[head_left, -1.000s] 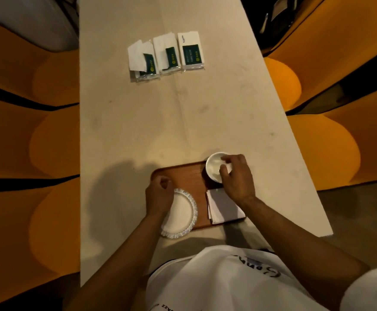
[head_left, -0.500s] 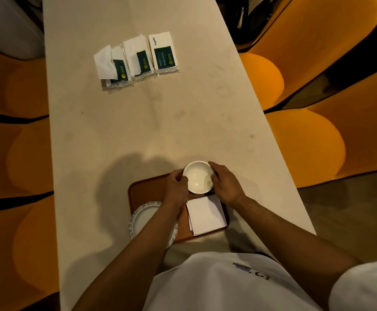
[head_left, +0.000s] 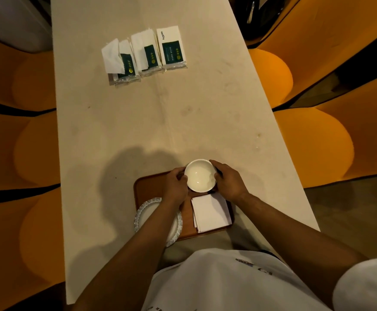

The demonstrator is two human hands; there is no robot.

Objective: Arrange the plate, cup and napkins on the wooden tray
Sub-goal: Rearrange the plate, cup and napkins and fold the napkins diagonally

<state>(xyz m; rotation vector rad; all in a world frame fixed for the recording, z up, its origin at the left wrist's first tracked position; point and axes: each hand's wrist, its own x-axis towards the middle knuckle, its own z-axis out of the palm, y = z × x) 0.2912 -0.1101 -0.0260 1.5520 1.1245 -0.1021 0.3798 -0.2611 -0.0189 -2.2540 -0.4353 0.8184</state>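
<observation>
Starting at the left of the wooden tray (head_left: pixel 147 187), we see the plate (head_left: pixel 148 212), white with a patterned rim, lying on the tray's near-left corner with its edge hanging over the tray's border onto the desk (head_left: pixel 120 131); our left forearm crosses above it and hides part of it; moving right, our left hand (head_left: pixel 175 187) curls its grip against the left side of the cup (head_left: pixel 200 175), a small white bowl-like cup, open side up and empty, which sits at the far-right part of the tray; our right hand (head_left: pixel 230 181) closes its grip on the cup's opposite side, so both hands pinch it between them; whether the cup rests on the tray or is held just above it, we cannot tell; below the right hand the napkins (head_left: pixel 210 212) lie as a neat white stack on the tray's near-right part; farther up the desk three tissue packets (head_left: pixel 145 55) lie well apart from all this; we judge the arranging nearly done, with only the cup's final seating and perhaps squaring the overhanging plate left.
</observation>
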